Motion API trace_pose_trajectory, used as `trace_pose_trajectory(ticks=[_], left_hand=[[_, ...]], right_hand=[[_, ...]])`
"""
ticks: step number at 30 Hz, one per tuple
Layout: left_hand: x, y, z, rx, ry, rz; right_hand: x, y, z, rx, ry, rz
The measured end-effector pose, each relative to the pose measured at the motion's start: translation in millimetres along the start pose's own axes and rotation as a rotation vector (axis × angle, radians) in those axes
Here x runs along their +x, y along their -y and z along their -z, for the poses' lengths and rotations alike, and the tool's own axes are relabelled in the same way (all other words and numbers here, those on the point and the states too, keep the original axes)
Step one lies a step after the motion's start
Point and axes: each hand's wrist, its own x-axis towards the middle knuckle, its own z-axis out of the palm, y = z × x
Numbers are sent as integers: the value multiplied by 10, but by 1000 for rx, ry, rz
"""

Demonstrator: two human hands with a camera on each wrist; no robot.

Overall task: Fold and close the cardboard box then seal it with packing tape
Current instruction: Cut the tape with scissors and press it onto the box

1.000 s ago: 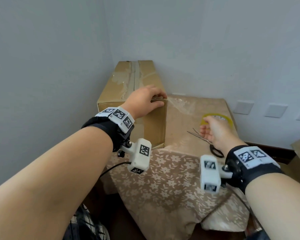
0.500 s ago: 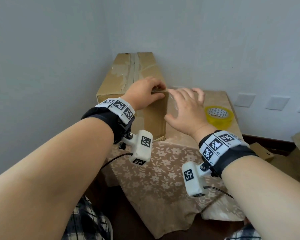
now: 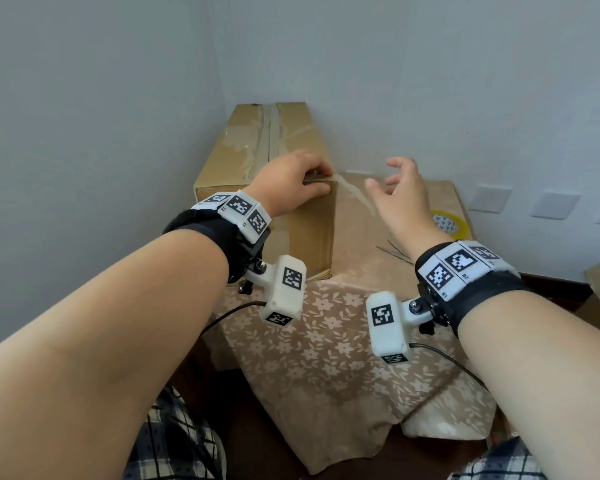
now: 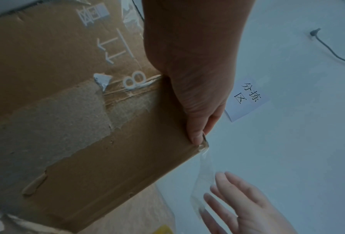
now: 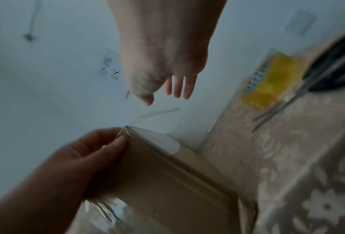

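Note:
A long brown cardboard box lies closed in the wall corner, with old tape along its top seam. My left hand grips its near right top corner, thumb on the front face, fingers on top. A clear tape strip runs off that corner to the right and hangs free. My right hand hovers open beside the box, fingers spread close to the strip; whether it touches the strip I cannot tell. The yellow tape roll lies on the table behind my right wrist.
Scissors lie on the flowered tablecloth under my right wrist, next to the roll. Walls close in behind and left of the box. Wall plates sit at the right. A paper label hangs on the wall.
My right hand left the tape roll and scissors, swung left to the box corner, then drew back slightly right and higher. The left hand kept its hold on the corner.

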Motion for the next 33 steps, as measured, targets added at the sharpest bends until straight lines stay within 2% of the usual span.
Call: trace_pose_trajectory(ticks=[2, 4, 7, 9, 13, 20, 25, 33], left_hand=[[1, -1, 6, -2, 1, 0], [2, -3, 8, 4, 4, 1], [-1, -5, 3, 13, 1, -4], [-8, 0, -3, 15, -4, -12], [-10, 14, -23, 65, 7, -53], [-8, 12, -38, 57, 0, -58], [-10, 31, -50, 46, -6, -52], [-7, 47, -62, 58, -30, -62]], right_hand=[[-28, 6, -1, 42, 12, 72], [-106, 24, -16, 49, 110, 164], [-190, -4, -110, -144, 245, 198], [-191, -58, -171, -275, 199, 204], [-177, -113, -140, -314, 76, 231], [-293, -167, -208, -277, 113, 212], [-378, -187, -379, -207, 78, 218], [-459, -135, -500, -230, 55, 228]])
